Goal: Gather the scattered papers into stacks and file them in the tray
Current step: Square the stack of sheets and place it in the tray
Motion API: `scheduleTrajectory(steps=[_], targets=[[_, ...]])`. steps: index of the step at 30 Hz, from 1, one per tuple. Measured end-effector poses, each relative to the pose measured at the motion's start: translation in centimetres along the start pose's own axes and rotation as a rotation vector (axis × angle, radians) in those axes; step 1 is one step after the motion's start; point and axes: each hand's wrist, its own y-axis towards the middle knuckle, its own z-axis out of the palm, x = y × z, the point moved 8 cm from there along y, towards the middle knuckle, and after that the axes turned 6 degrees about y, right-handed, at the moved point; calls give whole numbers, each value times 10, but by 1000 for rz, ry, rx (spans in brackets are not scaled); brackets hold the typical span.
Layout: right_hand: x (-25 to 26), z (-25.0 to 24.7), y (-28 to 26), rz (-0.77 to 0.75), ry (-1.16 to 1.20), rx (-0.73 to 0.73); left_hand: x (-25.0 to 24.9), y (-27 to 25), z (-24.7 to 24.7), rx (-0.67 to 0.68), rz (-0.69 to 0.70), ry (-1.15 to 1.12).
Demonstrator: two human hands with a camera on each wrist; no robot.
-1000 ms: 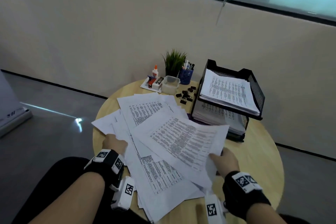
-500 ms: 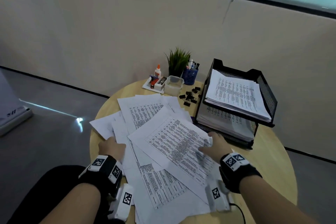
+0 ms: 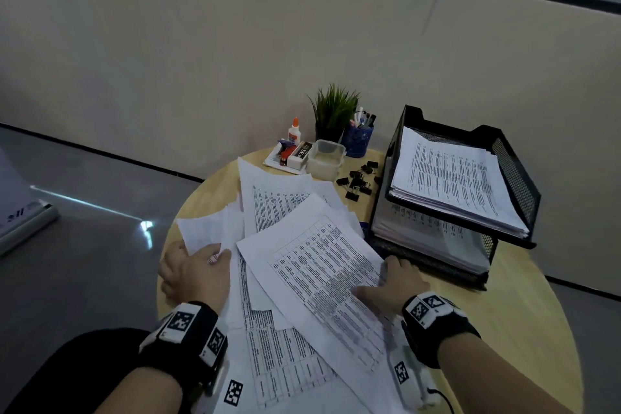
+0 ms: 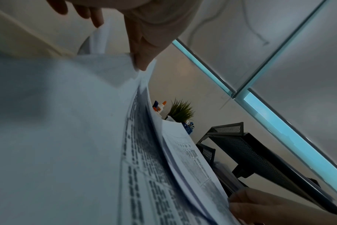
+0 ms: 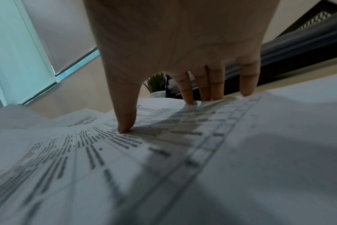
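Many printed papers point(image 3: 312, 265), overlapping (fanned), unstacked

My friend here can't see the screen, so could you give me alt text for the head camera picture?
Two hands, the left hand and right hand, rest on loose printed papers spread over a round wooden table. A black two-tier tray holding paper stacks stands at the right, with binder clips, a pen cup and a small plant behind.

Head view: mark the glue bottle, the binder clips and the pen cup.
glue bottle point(image 3: 294, 134), head view, on its white body.
binder clips point(image 3: 358, 178), head view, on a clip mid-pile.
pen cup point(image 3: 359, 141), head view, on its blue wall.
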Motion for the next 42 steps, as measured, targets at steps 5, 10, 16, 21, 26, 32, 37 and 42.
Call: scheduleTrajectory(steps=[5,10,16,21,26,32,37,42], targets=[[11,9,3,-4,58,106,0,1,-1,-53,49,-2],[23,6,3,-1,43,64,-3,4,5,11,68,-114],[43,19,-1,-60,304,140,7,-6,36,305,-110,-354],[55,18,2,-93,227,145,8,-7,45,406,-70,-392],[35,19,15,69,136,35,5,-20,48,519,-139,-498],[32,17,9,53,350,132,-7,-27,58,590,-172,-617],[38,20,-3,-27,488,240,-9,-30,63,685,-190,-642],[44,17,-11,-91,436,235,-21,-41,62,707,-55,-489]])
